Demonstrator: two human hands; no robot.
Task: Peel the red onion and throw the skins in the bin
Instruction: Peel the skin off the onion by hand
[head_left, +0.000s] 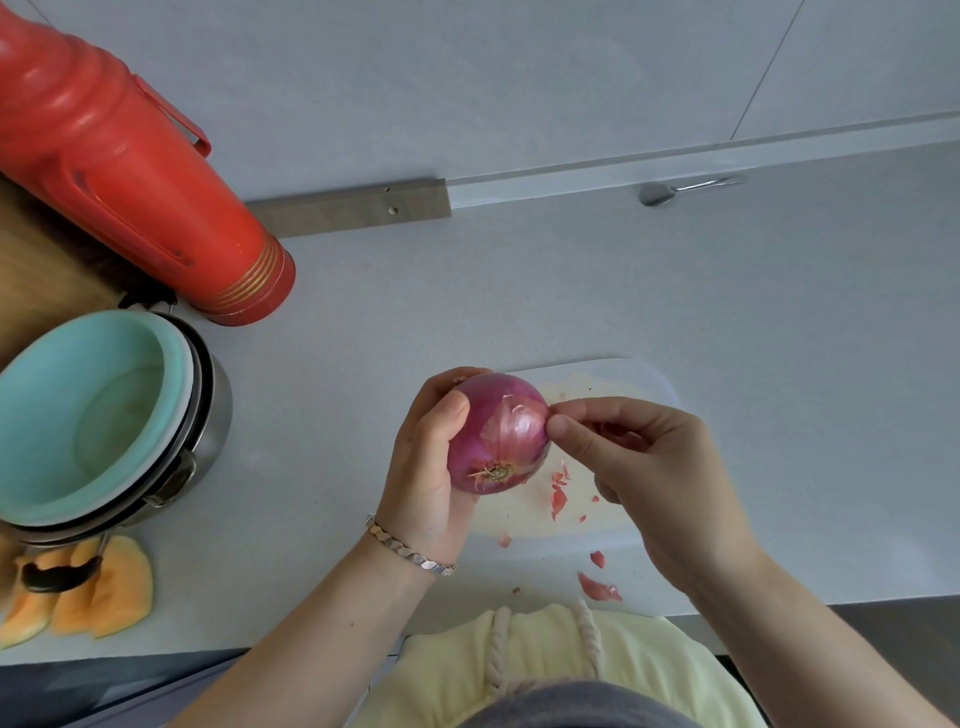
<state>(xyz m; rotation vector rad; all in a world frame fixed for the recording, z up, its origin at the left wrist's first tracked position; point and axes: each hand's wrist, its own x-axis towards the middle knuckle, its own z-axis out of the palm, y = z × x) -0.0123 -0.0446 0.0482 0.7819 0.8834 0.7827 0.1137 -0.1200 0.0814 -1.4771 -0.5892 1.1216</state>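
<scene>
The left hand (423, 462) grips the red onion (496, 434) over the cutting board (631, 382); the right hand (654, 467) pinches its skin. I see few skin flakes (558, 500) lying there; most peeling remains, I think.

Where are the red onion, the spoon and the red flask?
red onion (498, 431), head view, on its purple skin.
spoon (655, 194), head view, on its bowl.
red flask (130, 171), head view, on its body.

Pale grey bench (727, 322) meets grey wall panels (467, 78) at far side; lighting even, diffuse.
</scene>
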